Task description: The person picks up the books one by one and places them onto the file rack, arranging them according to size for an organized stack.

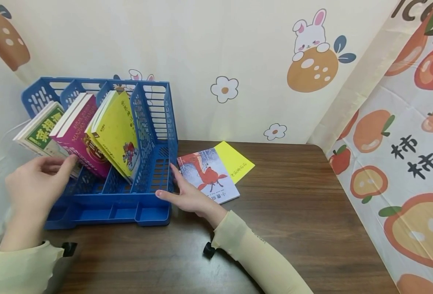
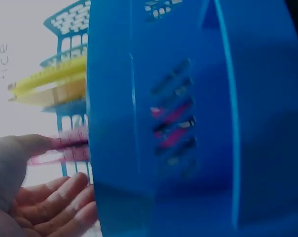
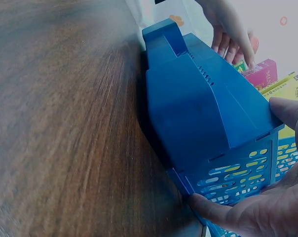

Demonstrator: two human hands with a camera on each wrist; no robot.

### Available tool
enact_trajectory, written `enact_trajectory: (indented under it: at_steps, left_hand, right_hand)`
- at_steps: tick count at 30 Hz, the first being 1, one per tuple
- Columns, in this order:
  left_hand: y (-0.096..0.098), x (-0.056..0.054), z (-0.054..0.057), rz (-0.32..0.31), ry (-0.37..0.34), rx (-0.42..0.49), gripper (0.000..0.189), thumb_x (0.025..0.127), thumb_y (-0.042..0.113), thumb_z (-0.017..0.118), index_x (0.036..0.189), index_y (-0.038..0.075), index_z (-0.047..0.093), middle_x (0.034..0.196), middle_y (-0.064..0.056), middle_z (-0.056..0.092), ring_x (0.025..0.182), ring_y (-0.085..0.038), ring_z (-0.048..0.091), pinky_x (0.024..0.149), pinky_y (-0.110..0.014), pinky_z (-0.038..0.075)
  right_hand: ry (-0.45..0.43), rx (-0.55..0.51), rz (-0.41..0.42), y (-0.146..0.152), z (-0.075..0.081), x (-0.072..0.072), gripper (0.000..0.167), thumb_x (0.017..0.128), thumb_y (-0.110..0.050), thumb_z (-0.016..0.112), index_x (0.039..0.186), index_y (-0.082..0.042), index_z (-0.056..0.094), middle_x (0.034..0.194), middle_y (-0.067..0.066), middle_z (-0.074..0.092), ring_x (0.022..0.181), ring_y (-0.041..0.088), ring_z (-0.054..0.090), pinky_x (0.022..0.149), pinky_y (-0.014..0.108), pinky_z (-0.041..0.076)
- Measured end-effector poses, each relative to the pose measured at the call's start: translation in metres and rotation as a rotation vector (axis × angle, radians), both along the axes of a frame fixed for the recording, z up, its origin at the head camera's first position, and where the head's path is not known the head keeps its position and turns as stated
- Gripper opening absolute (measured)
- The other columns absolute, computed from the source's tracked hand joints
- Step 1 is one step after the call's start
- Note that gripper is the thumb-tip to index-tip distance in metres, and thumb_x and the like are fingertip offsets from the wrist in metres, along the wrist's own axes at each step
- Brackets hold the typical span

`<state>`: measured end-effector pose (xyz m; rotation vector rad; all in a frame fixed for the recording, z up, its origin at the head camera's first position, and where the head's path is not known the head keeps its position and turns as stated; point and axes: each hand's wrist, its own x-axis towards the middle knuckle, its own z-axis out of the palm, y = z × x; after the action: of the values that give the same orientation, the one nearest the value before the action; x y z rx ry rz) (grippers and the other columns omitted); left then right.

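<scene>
A blue plastic book rack (image 1: 121, 200) stands on the left of the table with several books in its slots. My left hand (image 1: 40, 185) is at the rack's left front, thumb at the lower edge of a magenta book (image 1: 80, 126). Its loosely bent fingers lie over the bottom of a book with a green cover panel (image 1: 45, 130). In the left wrist view, that thumb meets the magenta book, with the fingers apart from it. At the rack's right front corner, my right hand (image 1: 190, 196) rests its thumb on the front rim and its extended fingers along the slotted side.
Yellow books (image 1: 117, 130) lean in the rack's third slot, left of a bare right-hand slot. Right of the rack, a book with a red deer (image 1: 210, 175) lies partly over a yellow book (image 1: 236, 163) on the wooden table (image 1: 293, 204). Printed cloth (image 1: 201, 49) hangs behind.
</scene>
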<state>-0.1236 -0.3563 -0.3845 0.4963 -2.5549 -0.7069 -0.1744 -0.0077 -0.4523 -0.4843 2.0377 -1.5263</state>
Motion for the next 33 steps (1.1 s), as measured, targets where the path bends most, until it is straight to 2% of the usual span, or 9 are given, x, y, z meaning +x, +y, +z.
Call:
enact_trajectory:
  at_steps: [3, 4, 6, 8, 10, 14, 19, 25, 33]
  left_hand:
    - [-0.011, 0.006, -0.005, 0.09, 0.041, 0.061, 0.056, 0.105, 0.04, 0.064, 0.131, -0.008, 0.07, 0.123, -0.034, 0.073, 0.079, -0.004, 0.064, 0.06, 0.0, 0.027]
    - [-0.015, 0.007, -0.007, 0.119, 0.054, 0.078, 0.055, 0.104, 0.038, 0.063, 0.133, -0.008, 0.069, 0.126, -0.033, 0.072, 0.077, 0.002, 0.056, 0.062, 0.0, 0.027]
    - [-0.023, 0.01, -0.011, 0.182, 0.048, 0.117, 0.056, 0.104, 0.037, 0.062, 0.14, -0.004, 0.067, 0.135, -0.03, 0.07, 0.086, 0.003, 0.06, 0.079, -0.004, 0.041]
    - [-0.03, 0.011, -0.017, 0.226, 0.015, 0.152, 0.057, 0.104, 0.037, 0.06, 0.147, -0.001, 0.063, 0.146, -0.027, 0.066, 0.111, -0.019, 0.07, 0.101, -0.016, 0.048]
    - [-0.036, 0.012, -0.021, 0.246, -0.013, 0.19, 0.06, 0.105, 0.037, 0.06, 0.152, 0.001, 0.059, 0.155, -0.025, 0.06, 0.137, -0.042, 0.06, 0.121, -0.034, 0.043]
    - [-0.049, 0.014, -0.032, 0.246, -0.081, 0.248, 0.063, 0.107, 0.037, 0.058, 0.161, 0.004, 0.051, 0.167, -0.021, 0.048, 0.151, -0.047, 0.047, 0.127, -0.058, 0.036]
    - [-0.062, 0.016, -0.044, 0.169, -0.172, 0.276, 0.071, 0.112, 0.042, 0.052, 0.17, 0.004, 0.034, 0.174, -0.026, 0.033, 0.153, -0.056, 0.04, 0.116, -0.075, 0.037]
    - [-0.073, 0.016, -0.051, -0.015, -0.246, 0.279, 0.078, 0.114, 0.043, 0.048, 0.171, -0.004, 0.021, 0.17, -0.042, 0.021, 0.147, -0.07, 0.032, 0.109, -0.085, 0.033]
    - [-0.08, 0.02, -0.059, -0.203, -0.267, 0.218, 0.088, 0.11, 0.042, 0.056, 0.168, -0.011, 0.017, 0.157, -0.054, 0.028, 0.137, -0.075, 0.031, 0.11, -0.091, 0.024]
  right_hand:
    - [0.001, 0.0, 0.001, 0.0, 0.0, 0.0, 0.099, 0.1, -0.057, 0.072, 0.174, -0.048, 0.007, 0.18, -0.01, 0.022, 0.165, 0.028, 0.026, 0.128, 0.06, 0.035]
    - [0.001, 0.001, 0.0, 0.0, 0.0, 0.0, 0.099, 0.1, -0.057, 0.072, 0.174, -0.048, 0.007, 0.18, -0.01, 0.022, 0.165, 0.028, 0.026, 0.128, 0.06, 0.035]
    - [-0.001, 0.003, -0.001, 0.0, 0.0, 0.0, 0.099, 0.1, -0.057, 0.072, 0.174, -0.049, 0.007, 0.18, -0.01, 0.022, 0.165, 0.028, 0.026, 0.128, 0.06, 0.034]
    - [-0.004, 0.006, -0.003, 0.0, 0.0, 0.0, 0.098, 0.1, -0.058, 0.072, 0.173, -0.051, 0.007, 0.181, -0.01, 0.022, 0.165, 0.028, 0.026, 0.128, 0.06, 0.034]
    - [-0.006, 0.008, -0.006, 0.0, 0.0, 0.0, 0.098, 0.1, -0.058, 0.072, 0.172, -0.052, 0.007, 0.181, -0.01, 0.022, 0.165, 0.028, 0.026, 0.128, 0.061, 0.033]
    - [-0.006, 0.009, -0.009, 0.001, -0.001, 0.0, 0.097, 0.099, -0.059, 0.072, 0.172, -0.053, 0.007, 0.18, -0.01, 0.022, 0.166, 0.029, 0.026, 0.128, 0.062, 0.033]
    - [-0.011, 0.004, -0.011, 0.001, 0.0, 0.0, 0.097, 0.099, -0.06, 0.072, 0.171, -0.054, 0.007, 0.18, -0.01, 0.022, 0.166, 0.03, 0.025, 0.128, 0.062, 0.032]
    - [-0.019, 0.018, -0.012, 0.0, -0.002, 0.0, 0.098, 0.098, -0.06, 0.072, 0.171, -0.054, 0.007, 0.18, -0.011, 0.022, 0.165, 0.028, 0.026, 0.128, 0.062, 0.033]
    - [-0.026, 0.026, -0.015, 0.0, -0.001, 0.0, 0.099, 0.097, -0.063, 0.072, 0.171, -0.055, 0.007, 0.181, -0.011, 0.021, 0.166, 0.028, 0.025, 0.128, 0.062, 0.032]
